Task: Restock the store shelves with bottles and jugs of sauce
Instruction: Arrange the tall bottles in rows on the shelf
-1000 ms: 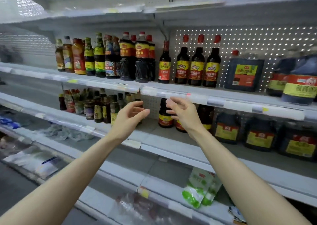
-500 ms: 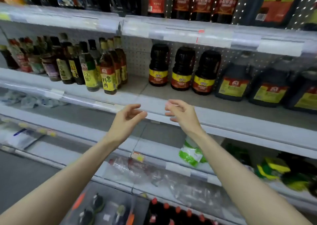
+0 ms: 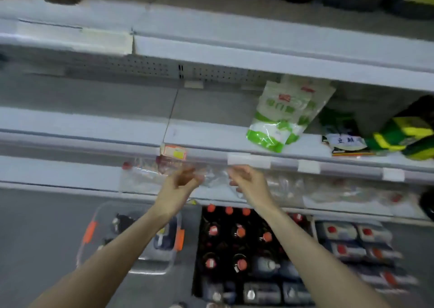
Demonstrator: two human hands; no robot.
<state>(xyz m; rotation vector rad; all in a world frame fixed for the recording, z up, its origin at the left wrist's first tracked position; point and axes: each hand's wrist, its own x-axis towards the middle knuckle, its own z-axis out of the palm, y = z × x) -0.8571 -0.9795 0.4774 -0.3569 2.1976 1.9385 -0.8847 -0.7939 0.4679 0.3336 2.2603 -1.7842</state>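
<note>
The dark sauce bottles with round red caps (image 3: pixel 236 233) stand packed together on the floor, below both sets of fingers and well apart from them; nothing of that pack is touched. Dark squat jugs with pale caps (image 3: pixel 260 292) sit at the near end of the same pack. The left hand (image 3: pixel 179 187) and the right hand (image 3: pixel 250 183) hover side by side above the bottles, palms turned towards each other, fingers loosely curled with a gap between thumb and fingertips. Neither grips anything that can be made out, though blur hides whether the fingertips brush the clear plastic-wrapped bottles (image 3: pixel 145 178) lying on the pale grey metal shelf (image 3: pixel 58 174) just behind them. Left of the red-capped bottles sits a clear plastic bin with orange latches (image 3: pixel 131 237); right of them, wrapped packs of dark jugs with red caps (image 3: pixel 352 239); far above them, a green-and-white pouch (image 3: pixel 281 117) leans.
</note>
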